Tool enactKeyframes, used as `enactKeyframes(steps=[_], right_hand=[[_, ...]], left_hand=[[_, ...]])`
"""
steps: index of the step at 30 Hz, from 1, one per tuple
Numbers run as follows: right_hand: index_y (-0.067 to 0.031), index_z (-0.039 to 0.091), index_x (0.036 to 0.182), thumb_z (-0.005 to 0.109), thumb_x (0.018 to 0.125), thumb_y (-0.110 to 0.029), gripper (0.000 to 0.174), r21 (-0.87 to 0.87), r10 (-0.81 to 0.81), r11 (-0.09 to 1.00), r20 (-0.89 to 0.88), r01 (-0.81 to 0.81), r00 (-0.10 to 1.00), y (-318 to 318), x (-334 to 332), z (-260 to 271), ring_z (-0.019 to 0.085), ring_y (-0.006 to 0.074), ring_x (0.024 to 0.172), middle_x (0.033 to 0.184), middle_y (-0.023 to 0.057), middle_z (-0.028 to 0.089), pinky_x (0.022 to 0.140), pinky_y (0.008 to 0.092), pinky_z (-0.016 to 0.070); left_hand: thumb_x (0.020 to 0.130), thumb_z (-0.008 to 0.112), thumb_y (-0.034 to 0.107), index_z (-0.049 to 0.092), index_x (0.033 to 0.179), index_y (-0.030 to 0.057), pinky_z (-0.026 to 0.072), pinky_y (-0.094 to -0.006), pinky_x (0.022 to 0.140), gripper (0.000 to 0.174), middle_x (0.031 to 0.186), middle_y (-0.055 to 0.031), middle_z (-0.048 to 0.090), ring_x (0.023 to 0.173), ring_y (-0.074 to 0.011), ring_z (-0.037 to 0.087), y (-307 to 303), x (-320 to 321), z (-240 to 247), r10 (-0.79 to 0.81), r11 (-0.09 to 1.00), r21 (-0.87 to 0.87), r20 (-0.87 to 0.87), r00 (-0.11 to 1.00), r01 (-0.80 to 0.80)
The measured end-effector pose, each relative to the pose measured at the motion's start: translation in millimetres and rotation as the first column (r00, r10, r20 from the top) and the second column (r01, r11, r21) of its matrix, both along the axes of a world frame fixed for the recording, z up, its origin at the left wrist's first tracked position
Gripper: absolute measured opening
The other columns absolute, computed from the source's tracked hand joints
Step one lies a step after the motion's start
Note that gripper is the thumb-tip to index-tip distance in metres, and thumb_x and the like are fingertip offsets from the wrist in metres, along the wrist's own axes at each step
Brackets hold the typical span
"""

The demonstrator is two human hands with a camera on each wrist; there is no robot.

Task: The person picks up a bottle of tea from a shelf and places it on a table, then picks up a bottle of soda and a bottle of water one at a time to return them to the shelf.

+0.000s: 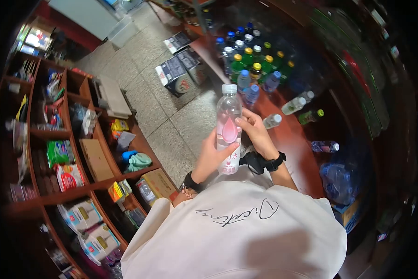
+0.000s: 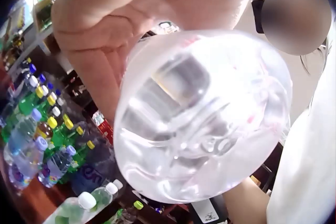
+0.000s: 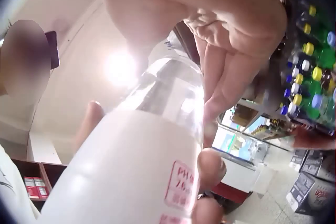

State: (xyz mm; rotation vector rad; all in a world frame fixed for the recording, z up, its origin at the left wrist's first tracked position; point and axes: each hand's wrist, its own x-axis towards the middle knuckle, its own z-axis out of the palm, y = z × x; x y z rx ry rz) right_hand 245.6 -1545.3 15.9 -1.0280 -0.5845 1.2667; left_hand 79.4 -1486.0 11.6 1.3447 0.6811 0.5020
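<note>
A clear plastic water bottle with a white cap and a pink drop on its label stands nearly upright before the chest in the head view. My left hand grips its lower half, thumb across the label. Higher up, my right hand holds the bottle's right side, thumb at the drop. The left wrist view looks up at the clear base of the bottle, with the left hand beyond it. In the right wrist view, the right hand curls by the bottle's shoulder, and left fingertips show lower down.
Many bottles with coloured caps crowd a reddish-brown shelf ahead to the right; several lie or lean nearer. Boxes stand on the tiled floor. A wooden shelf unit with packaged goods fills the left side.
</note>
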Motion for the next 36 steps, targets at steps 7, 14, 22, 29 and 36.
enactKeyframes(steps=[7,14,22,29,36], right_hand=[[0.0036,0.051,0.135,0.066,0.093,-0.016,0.049,0.038,0.238,0.97,0.049,-0.24,0.97,52,-111,-16,0.057,0.0125,0.112,0.126,0.008,0.061,0.097,0.0286,0.0445],[0.0029,0.056,0.13,0.063,0.096,-0.023,0.044,-0.158,0.338,0.935,0.116,-0.319,0.934,95,-192,-12,0.058,0.01,0.105,0.118,0.0058,0.064,0.092,0.0257,0.0447],[0.0001,0.058,0.13,0.062,0.095,-0.039,0.052,-0.21,0.396,0.901,0.036,-0.381,0.918,147,-217,-36,0.059,0.0069,0.097,0.112,0.0023,0.065,0.079,0.0207,0.0453],[-0.0029,0.063,0.12,0.06,0.094,-0.041,0.046,-0.284,0.427,0.875,0.069,-0.393,0.901,242,-197,-59,0.057,0.0044,0.083,0.097,-0.0011,0.064,0.065,0.021,0.043],[-0.0054,0.067,0.107,0.057,0.096,-0.044,0.042,-0.346,0.507,0.835,0.178,-0.429,0.843,377,-162,-49,0.057,0.004,0.079,0.088,-0.0036,0.062,0.066,0.0213,0.0442]], left_hand=[[0.084,0.075,0.015,0.055,0.124,-0.0002,0.0513,-0.0309,0.082,0.047,0.107,-0.009,0.066,0.095,-0.0136,0.063,34,-106,-21,0.269,0.961,0.039,0.073,0.96,-0.272],[0.092,0.068,0.016,0.053,0.126,-0.001,0.0498,-0.0263,0.082,0.041,0.11,-0.0051,0.063,0.096,-0.0099,0.06,68,-189,-19,0.271,0.954,-0.121,-0.059,0.961,-0.276],[0.104,0.046,0.037,0.06,0.112,-0.0021,0.0501,-0.0284,0.075,0.042,0.095,-0.0078,0.066,0.084,-0.0134,0.062,113,-224,-52,0.338,0.925,-0.152,-0.093,0.936,-0.349],[0.106,0.035,0.041,0.06,0.114,-0.0029,0.0479,-0.0279,0.08,0.051,0.097,-0.0068,0.066,0.086,-0.0128,0.061,201,-201,-53,0.346,0.908,-0.209,-0.113,0.931,-0.363],[0.106,0.036,0.044,0.061,0.116,-0.0014,0.0489,-0.0273,0.078,0.053,0.098,-0.0052,0.067,0.084,-0.0123,0.061,329,-172,-53,0.332,0.886,-0.284,-0.165,0.929,-0.367]])
